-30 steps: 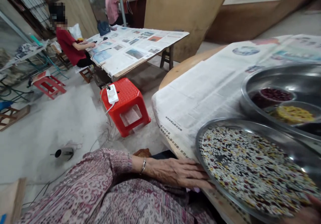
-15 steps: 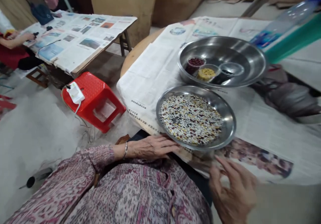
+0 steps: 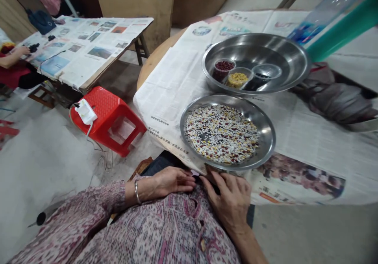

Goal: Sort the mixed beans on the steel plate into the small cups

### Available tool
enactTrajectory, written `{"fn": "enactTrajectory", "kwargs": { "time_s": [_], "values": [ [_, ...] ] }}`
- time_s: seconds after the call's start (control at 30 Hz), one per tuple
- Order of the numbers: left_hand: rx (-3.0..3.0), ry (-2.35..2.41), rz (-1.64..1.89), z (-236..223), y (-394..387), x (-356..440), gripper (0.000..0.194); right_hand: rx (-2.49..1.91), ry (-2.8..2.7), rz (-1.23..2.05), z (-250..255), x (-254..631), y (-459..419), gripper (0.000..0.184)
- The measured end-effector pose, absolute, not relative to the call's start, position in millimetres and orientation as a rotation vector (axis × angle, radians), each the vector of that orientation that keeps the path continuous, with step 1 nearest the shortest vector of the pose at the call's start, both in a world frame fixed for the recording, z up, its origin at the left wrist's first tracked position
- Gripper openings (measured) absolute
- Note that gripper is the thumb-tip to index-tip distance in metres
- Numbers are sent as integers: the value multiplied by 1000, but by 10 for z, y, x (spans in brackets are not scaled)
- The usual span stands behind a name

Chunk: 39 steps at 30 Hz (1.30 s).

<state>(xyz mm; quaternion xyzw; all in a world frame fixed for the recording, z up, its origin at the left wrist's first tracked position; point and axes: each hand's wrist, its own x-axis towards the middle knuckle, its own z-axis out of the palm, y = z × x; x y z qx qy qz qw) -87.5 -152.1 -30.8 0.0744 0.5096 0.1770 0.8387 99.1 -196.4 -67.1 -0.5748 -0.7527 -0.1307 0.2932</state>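
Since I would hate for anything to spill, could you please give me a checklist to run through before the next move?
1. Smaller pan of mixed grains level on the newspaper: ok, though close to the table edge.
2. Cup of dark red pieces and cup of yellow pieces upright in the larger basin: ok.
3. Third clear cup upright, contents identified: cannot tell; something dark shows there.
4. Left hand clear of the pan: ok, by the lap.
5. Right hand empty: cannot tell; its fingertips are at the table edge.
6. Power strip off the floor: ok, on the red stool.
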Motion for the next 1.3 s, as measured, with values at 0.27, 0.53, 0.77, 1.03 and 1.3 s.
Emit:
{"fn": "enactTrajectory", "kwargs": {
  "time_s": [0.27,0.53,0.77,1.03,1.3],
  "values": [
    [-39,935,449,-575,-1443,-699,21,-1601,-2078,-441,-729,980,-1898,26],
    [-198,923,497,-731,-1451,-642,22,-1274,-2210,-216,-699,954,-1994,40],
    [-164,931,545,-724,-1444,-667,20,-1484,-2127,-258,-604,786,-1863,38],
    [-157,951,644,-765,-1458,-718,14,-1467,-2259,-150,-521,746,-1826,33],
    [-51,962,659,-615,-1426,-723,14,-1224,-2275,32,-511,793,-1942,34]
  ]
}}
